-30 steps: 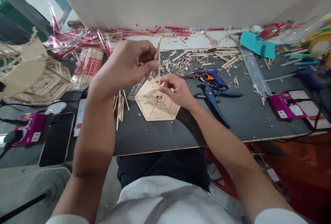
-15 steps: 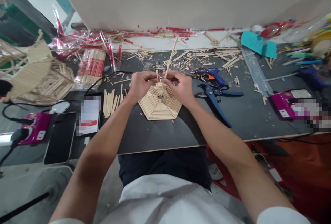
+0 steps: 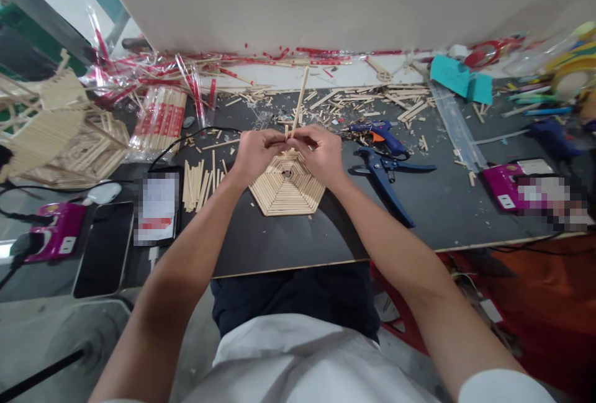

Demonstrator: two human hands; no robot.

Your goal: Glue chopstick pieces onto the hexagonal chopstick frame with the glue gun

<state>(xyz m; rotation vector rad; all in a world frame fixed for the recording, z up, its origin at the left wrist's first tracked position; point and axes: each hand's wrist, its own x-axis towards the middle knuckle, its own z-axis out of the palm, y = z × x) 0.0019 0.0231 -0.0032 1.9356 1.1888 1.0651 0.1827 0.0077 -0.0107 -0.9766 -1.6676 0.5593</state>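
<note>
Over the far edge of a many-sided panel of wooden sticks [image 3: 288,206], my two hands meet with fingertips close together. My right hand [image 3: 321,148] pinches a long wooden stick [image 3: 300,99] that rises tilted above the fingers. Between the fingers of my left hand [image 3: 256,151] a short wooden stick [image 3: 286,131] pokes up, its lower end hidden. The panel lies flat on the dark table, built of concentric rows with a small hole in the middle. Beside my left wrist lies a bunch of cut sticks [image 3: 198,185].
To the right lie a blue glue gun [image 3: 391,136] and a blue pipe cutter [image 3: 386,182]. Two phones [image 3: 105,248] and a purple power socket [image 3: 58,232] sit left. Wrapped chopsticks [image 3: 158,120] and stick scraps [image 3: 372,95] line the back; a larger stick structure [image 3: 60,123] stands far left.
My hands have drawn closer, bringing the long stick right beside the short one. The long stick stands slightly steeper. The whole view has shifted a little; the panel stays put on the table.
</note>
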